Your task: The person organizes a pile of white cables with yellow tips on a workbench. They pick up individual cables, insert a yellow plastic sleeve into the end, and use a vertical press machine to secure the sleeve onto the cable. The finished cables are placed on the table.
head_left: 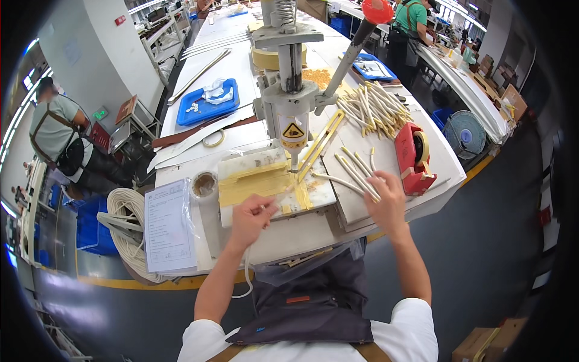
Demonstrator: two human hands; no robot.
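My left hand [252, 218] is closed in a pinch at the near edge of a white block [322, 194] topped with yellow tape. A white cord [248, 273] hangs below this hand, past the table edge. To the right, my right hand [388, 202] is half curled, its fingers apart, over the near ends of several short white cord pieces [351, 171] with yellow ends. Between the hands a grey lever press [294, 117] stands over the block, its narrow tip just above the tape. A yellow slotted strip [321, 145] slants beside the tip.
A red tape dispenser [415, 160] sits right of a heap of cord pieces [375, 108]. At left lie a blue tray [208, 104], a tape roll [204, 186], a printed sheet [170, 226] and coiled cord [129, 223]. Other people [69, 130] work farther off.
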